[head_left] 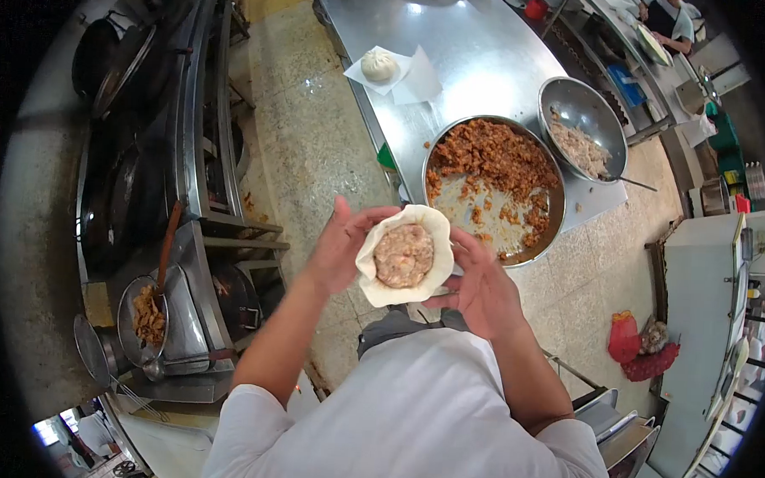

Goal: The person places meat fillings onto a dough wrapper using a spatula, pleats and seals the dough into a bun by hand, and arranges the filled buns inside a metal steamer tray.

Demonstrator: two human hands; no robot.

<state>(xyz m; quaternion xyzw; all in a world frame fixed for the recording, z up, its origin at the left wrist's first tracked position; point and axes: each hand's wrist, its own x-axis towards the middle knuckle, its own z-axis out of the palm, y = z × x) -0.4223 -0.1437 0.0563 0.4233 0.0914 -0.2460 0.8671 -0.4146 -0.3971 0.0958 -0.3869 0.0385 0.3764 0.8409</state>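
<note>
Between my two hands is a round, pale dough wrapper [366,266] with a mound of pinkish meat filling [404,255] at its centre. My left hand [342,244] holds the wrapper's left edge, its thumb sticking up away from the dough. On the right edge, my right hand [485,286] supports the wrapper with its fingers, some of them hidden beneath it. The wrapper's rim is wavy and turned up around the filling, and its top is uncovered. Just beyond my right hand, a wide round pan [558,220] contains reddish-brown chopped filling.
A steel table [482,49] bears the pan, a metal bowl [589,111] of pale filling, and a pleated bun [378,65] on paper. Woks [114,196] and a strainer [142,315] are at left. A person [670,26] stands at the upper right.
</note>
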